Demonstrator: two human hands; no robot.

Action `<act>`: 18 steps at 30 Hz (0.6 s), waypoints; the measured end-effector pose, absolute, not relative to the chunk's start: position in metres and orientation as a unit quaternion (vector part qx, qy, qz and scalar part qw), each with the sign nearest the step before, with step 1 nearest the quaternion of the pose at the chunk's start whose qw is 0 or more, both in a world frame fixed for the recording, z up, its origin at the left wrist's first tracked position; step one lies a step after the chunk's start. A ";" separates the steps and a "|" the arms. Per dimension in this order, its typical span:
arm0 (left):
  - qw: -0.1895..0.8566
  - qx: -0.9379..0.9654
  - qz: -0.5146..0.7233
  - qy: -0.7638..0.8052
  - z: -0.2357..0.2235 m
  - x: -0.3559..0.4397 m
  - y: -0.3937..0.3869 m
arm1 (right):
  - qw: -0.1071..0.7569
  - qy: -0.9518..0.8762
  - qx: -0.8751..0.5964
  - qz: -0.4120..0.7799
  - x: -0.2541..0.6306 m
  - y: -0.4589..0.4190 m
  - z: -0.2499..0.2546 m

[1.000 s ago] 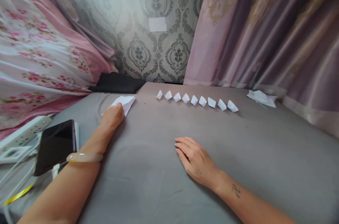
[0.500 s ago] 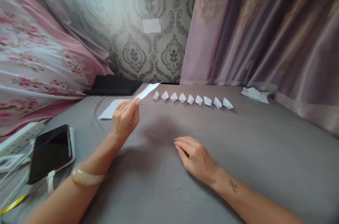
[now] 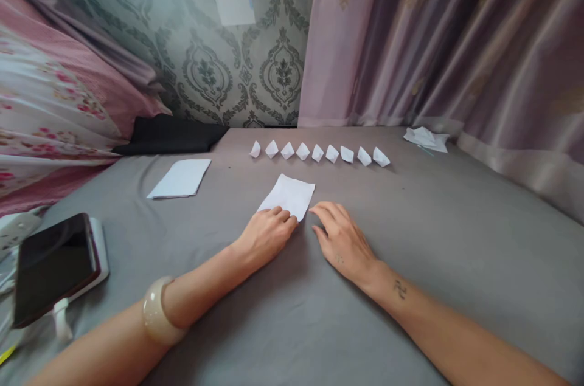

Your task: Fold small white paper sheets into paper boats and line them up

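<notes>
A square sheet of white paper (image 3: 289,193) lies at the middle of the grey cloth surface (image 3: 383,337). My left hand (image 3: 269,234) is closed on its near edge, with the fingertips curled over the paper. Just right of the sheet, my right hand (image 3: 340,237) rests with fingers and thumb apart, holding nothing. Its fingertips are close to the paper's right corner. Beyond the sheet stands a row of several small folded white paper pieces (image 3: 302,151). To the left lies a stack of white paper (image 3: 180,179).
A phone (image 3: 55,267) with a white cable plug lies at the left, near a white power strip (image 3: 16,231). Black folded cloth (image 3: 173,134) sits at the back left. Crumpled white paper (image 3: 426,138) is at the back right, below the curtain (image 3: 387,39).
My left hand has brought the sheet from above the paper stack rightward and down onto the cloth. My right hand has shifted slightly forward and its fingers have spread. The view has tilted down.
</notes>
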State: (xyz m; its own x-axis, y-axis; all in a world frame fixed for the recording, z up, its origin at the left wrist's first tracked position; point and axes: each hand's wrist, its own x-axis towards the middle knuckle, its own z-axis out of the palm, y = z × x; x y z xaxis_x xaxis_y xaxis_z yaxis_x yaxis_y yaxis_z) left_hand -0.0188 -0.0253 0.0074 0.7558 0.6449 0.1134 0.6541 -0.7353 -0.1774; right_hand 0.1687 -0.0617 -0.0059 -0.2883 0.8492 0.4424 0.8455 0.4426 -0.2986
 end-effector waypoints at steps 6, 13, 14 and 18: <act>0.077 -0.946 -0.104 -0.296 0.005 -0.012 -0.034 | 0.267 -0.833 -0.483 0.039 0.168 -0.057 -0.009; -0.072 -0.945 -0.238 -0.214 0.008 -0.018 -0.033 | 0.255 -0.855 -0.440 0.101 0.182 -0.053 -0.015; -0.090 -0.938 -0.248 -0.227 0.010 -0.022 -0.030 | 0.261 -0.851 -0.443 0.106 0.185 -0.052 -0.016; -0.116 -0.921 -0.238 -0.287 0.010 -0.040 -0.013 | 0.274 -0.837 -0.459 0.114 0.195 -0.048 -0.018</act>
